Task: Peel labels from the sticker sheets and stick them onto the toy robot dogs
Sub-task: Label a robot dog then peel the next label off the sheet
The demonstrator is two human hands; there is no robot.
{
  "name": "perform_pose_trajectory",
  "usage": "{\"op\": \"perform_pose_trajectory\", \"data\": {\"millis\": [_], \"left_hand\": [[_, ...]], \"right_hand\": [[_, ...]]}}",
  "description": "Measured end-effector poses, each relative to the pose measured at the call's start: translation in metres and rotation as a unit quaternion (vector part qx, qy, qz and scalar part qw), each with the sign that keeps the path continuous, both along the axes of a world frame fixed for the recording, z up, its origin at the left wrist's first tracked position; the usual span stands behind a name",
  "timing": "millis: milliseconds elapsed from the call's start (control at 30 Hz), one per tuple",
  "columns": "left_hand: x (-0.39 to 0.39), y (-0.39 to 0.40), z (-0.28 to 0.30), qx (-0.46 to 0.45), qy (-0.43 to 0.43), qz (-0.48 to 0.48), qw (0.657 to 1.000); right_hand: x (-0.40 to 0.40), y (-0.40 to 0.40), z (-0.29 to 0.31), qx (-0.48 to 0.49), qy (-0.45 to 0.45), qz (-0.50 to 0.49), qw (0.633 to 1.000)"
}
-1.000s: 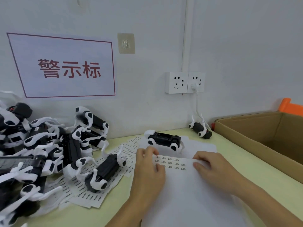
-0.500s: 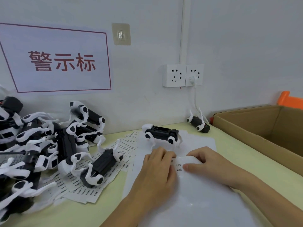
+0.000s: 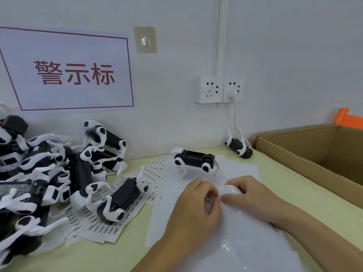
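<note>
A glossy white sticker sheet [image 3: 245, 242] lies in front of me on the pale green table [image 3: 279, 185]. My left hand [image 3: 194, 211] rests on the sheet's far end with its fingertips curled at a label. My right hand [image 3: 253, 195] pinches and bends up the sheet's far edge [image 3: 228, 189]. A black-and-white toy robot dog [image 3: 193, 160] stands just beyond both hands. Another dog [image 3: 119, 201] lies on its side on loose label sheets [image 3: 102, 226]. A third one [image 3: 238, 147] lies upside down by the wall.
A heap of several toy dogs [image 3: 43, 173] fills the left side. An open cardboard box [image 3: 314, 154] stands at the right, an orange object [image 3: 348, 117] behind it. On the wall hang a red-lettered sign [image 3: 72, 73] and two sockets [image 3: 220, 89] with a cable plugged in.
My left hand slid right along the sheet's far end and my right hand moved in to meet it. The far edge, flat a second ago, is now bent up between them.
</note>
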State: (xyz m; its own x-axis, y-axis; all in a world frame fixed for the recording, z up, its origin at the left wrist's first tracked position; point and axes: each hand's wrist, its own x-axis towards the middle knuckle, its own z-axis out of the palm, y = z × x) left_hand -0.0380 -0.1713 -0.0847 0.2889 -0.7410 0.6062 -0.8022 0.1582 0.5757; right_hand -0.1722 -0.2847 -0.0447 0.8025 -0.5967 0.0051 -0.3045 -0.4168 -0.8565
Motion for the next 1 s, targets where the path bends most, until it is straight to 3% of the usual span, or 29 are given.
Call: {"op": "perform_pose_trajectory", "data": {"millis": [200, 433, 633, 1000], "left_hand": [[0.0060, -0.0024, -0.0035, -0.010, 0.058, 0.001, 0.998], [0.0081, 0.0001, -0.0041, 0.068, 0.122, -0.029, 0.990], [0.0073, -0.0002, -0.0017, 0.026, 0.092, -0.040, 0.995], [0.0067, -0.0016, -0.0043, 0.035, 0.146, -0.042, 0.988]], "right_hand": [[0.0017, 0.0014, -0.0041, 0.047, -0.027, 0.001, 0.999], [0.0005, 0.0010, -0.0021, 0.086, -0.038, 0.026, 0.995], [0.0014, 0.0015, -0.0053, 0.112, -0.078, 0.032, 0.990], [0.0061, 0.0089, -0.0080, 0.103, -0.092, 0.000, 0.990]]}}
